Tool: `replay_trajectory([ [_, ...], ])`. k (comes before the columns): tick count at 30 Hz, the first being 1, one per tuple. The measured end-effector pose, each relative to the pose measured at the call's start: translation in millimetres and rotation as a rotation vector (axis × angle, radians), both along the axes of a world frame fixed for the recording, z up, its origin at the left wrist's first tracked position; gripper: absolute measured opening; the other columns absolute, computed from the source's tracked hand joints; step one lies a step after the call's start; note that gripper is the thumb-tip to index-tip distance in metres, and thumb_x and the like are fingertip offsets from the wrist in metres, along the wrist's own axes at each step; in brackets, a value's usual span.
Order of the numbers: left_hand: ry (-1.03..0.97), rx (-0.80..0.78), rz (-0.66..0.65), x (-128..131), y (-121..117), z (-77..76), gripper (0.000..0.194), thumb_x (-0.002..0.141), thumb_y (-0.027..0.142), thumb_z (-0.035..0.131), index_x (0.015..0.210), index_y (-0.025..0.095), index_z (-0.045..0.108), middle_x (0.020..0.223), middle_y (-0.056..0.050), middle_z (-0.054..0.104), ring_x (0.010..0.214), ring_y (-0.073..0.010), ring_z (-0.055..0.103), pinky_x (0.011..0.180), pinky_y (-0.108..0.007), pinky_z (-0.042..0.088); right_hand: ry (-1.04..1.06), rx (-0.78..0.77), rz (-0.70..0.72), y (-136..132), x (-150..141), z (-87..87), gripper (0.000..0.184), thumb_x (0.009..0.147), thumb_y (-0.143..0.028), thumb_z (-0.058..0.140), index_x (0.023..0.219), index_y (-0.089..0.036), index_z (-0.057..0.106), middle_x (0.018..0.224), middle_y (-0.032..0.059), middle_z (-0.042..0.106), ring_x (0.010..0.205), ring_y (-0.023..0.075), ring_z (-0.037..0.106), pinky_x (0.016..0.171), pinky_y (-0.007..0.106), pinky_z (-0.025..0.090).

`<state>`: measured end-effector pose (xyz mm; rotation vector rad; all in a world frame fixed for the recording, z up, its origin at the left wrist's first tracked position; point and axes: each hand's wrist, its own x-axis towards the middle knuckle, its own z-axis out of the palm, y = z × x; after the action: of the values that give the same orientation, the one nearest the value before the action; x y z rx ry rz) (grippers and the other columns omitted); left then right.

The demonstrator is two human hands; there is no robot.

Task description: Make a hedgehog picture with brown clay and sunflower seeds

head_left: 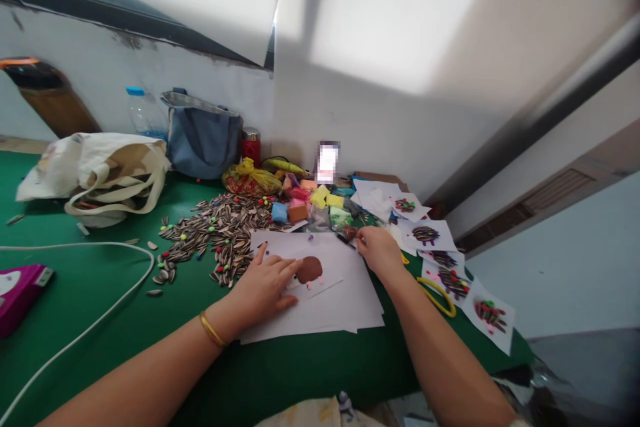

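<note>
My left hand (265, 287) lies flat, fingers spread, on a stack of white paper sheets (320, 307) on the green table (100, 294), its fingertips beside a brown clay shape (310, 269) stuck on the top sheet. A gold bangle sits on that wrist. My right hand (379, 250) rests at the paper's far right corner, fingers curled near a small dark object (346, 239); whether it grips anything is hidden. A heap of striped sunflower seeds (220, 230) lies just left of the paper.
Coloured clay blocks (300, 204) and a yellow bag (250, 180) sit behind the paper. Finished seed pictures (440, 260) lie along the right edge. A cream tote (100, 174), blue bag (203, 140), white cable (100, 320) and pink item (20, 290) occupy the left.
</note>
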<state>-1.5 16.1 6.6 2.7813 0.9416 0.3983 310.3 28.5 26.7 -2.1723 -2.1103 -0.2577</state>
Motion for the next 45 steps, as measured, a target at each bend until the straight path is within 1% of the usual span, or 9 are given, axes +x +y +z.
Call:
replay_trajectory([
  [3, -0.001, 0.015, 0.012, 0, -1, -0.5, 0.063, 0.085, 0.041, 0.064, 0.143, 0.026, 0.043, 0.134, -0.008, 0.061, 0.121, -0.0264, 0.054, 0.119, -0.056, 0.002, 0.329, -0.031, -0.068, -16, -10, -5.9, 0.015, 0.090, -0.028, 0.051, 0.090, -0.022, 0.065, 0.077, 0.0000, 0.068, 0.068, 0.0152, 0.059, 0.059, 0.025, 0.035],
  [6, 0.002, 0.022, 0.017, 0, -1, -1.6, 0.063, 0.085, 0.043, 0.063, 0.142, 0.026, 0.043, 0.134, -0.009, 0.061, 0.121, -0.0267, 0.053, 0.119, -0.056, 0.003, 0.481, -0.029, -0.020, -30, -22, -16.2, 0.010, 0.084, -0.021, 0.056, 0.088, -0.022, 0.065, 0.078, -0.0017, 0.069, 0.068, 0.0146, 0.060, 0.060, 0.024, 0.036],
  [11, -0.002, 0.016, 0.017, 0, -1, -2.7, 0.063, 0.084, 0.042, 0.065, 0.142, 0.025, 0.044, 0.134, -0.008, 0.061, 0.121, -0.0269, 0.054, 0.118, -0.057, 0.004, 0.412, 0.048, 0.116, -40, -33, -28.5, 0.018, 0.089, -0.016, 0.052, 0.094, -0.020, 0.069, 0.094, 0.0044, 0.072, 0.090, 0.0185, 0.064, 0.078, 0.027, 0.043],
  [16, -0.013, 0.022, 0.005, 1, -1, -2.3, 0.063, 0.084, 0.040, 0.066, 0.141, 0.026, 0.044, 0.133, -0.008, 0.062, 0.119, -0.0270, 0.054, 0.119, -0.057, 0.005, 0.399, 0.040, 0.282, -44, -46, -36.9, 0.020, 0.090, -0.020, 0.058, 0.105, -0.022, 0.070, 0.096, 0.0049, 0.069, 0.096, 0.0195, 0.061, 0.088, 0.029, 0.045],
  [24, 0.002, 0.034, 0.019, 0, -1, -4.0, 0.065, 0.083, 0.040, 0.067, 0.142, 0.026, 0.043, 0.133, -0.007, 0.062, 0.118, -0.0275, 0.054, 0.119, -0.057, 0.006, 0.396, 0.062, 0.242, -44, -51, -42.5, 0.014, 0.091, -0.016, 0.057, 0.092, -0.020, 0.070, 0.092, 0.0047, 0.066, 0.093, 0.0192, 0.059, 0.086, 0.029, 0.044],
  [29, 0.006, 0.033, 0.016, 1, -1, -4.1, 0.065, 0.084, 0.040, 0.066, 0.143, 0.025, 0.042, 0.133, -0.008, 0.062, 0.117, -0.0274, 0.054, 0.118, -0.057, 0.005, 0.241, 0.086, 0.237, -44, -51, -43.9, 0.011, 0.089, -0.014, 0.058, 0.088, -0.019, 0.068, 0.090, 0.0060, 0.065, 0.089, 0.0203, 0.058, 0.083, 0.030, 0.043],
  [36, 0.011, 0.038, 0.011, 0, -1, -3.1, 0.064, 0.084, 0.041, 0.064, 0.142, 0.026, 0.043, 0.132, -0.008, 0.062, 0.117, -0.0271, 0.056, 0.119, -0.057, 0.006, 0.177, 0.106, 0.215, -46, -50, -45.0, 0.041, 0.084, -0.007, 0.053, 0.121, -0.019, 0.064, 0.093, 0.0084, 0.066, 0.091, 0.0233, 0.059, 0.083, 0.033, 0.044],
  [41, 0.009, 0.050, 0.041, 4, -4, -5.5, 0.062, 0.085, 0.041, 0.063, 0.142, 0.026, 0.043, 0.131, -0.009, 0.063, 0.116, -0.0281, 0.056, 0.118, -0.059, 0.008, 0.516, 0.129, 0.204, -58, -53, -40.4, 0.025, 0.087, -0.012, 0.052, 0.103, -0.020, 0.068, 0.096, 0.0061, 0.070, 0.092, 0.0210, 0.063, 0.086, 0.032, 0.047],
  [45, 0.012, 0.070, 0.093, 10, -11, -9.4, 0.064, 0.085, 0.041, 0.064, 0.143, 0.024, 0.043, 0.133, -0.012, 0.061, 0.117, -0.0311, 0.055, 0.117, -0.062, 0.008, 0.768, 0.052, 0.176, -75, -67, -38.8, 0.017, 0.087, -0.017, 0.055, 0.094, -0.023, 0.069, 0.092, 0.0020, 0.071, 0.082, 0.0181, 0.064, 0.075, 0.029, 0.049],
])
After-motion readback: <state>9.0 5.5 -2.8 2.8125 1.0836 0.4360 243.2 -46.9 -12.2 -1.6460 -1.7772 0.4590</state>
